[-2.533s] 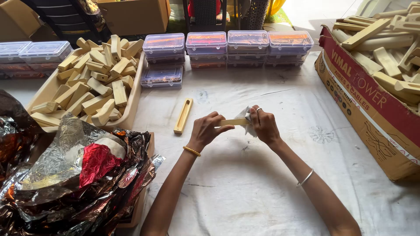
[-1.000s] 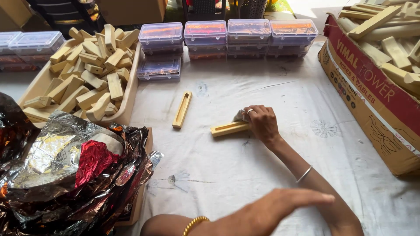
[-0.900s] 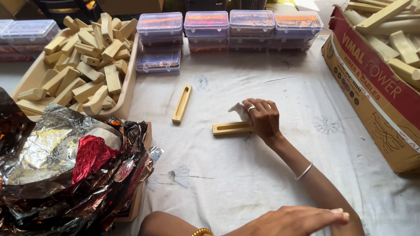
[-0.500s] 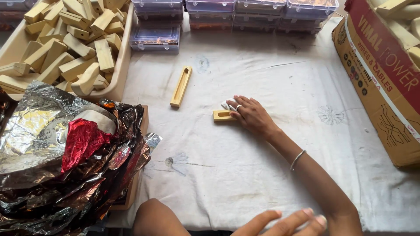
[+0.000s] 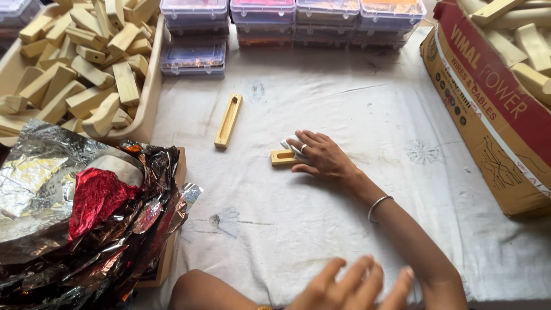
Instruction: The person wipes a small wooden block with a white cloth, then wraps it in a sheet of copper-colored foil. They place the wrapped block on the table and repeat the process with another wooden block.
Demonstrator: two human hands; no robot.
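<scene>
Slid nearer since earlier: right hand point(image 5: 321, 156), fingers flat on slotted wooden piece point(image 5: 283, 157); left hand point(image 5: 353, 287) blurred, fingers spread, empty.

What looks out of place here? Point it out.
Mostly the crumpled foil heaped at the table's left edge, spilling over a wooden tray. One slotted wooden piece lies alone and askew on the cloth. Nothing looks broken or spilled.
</scene>
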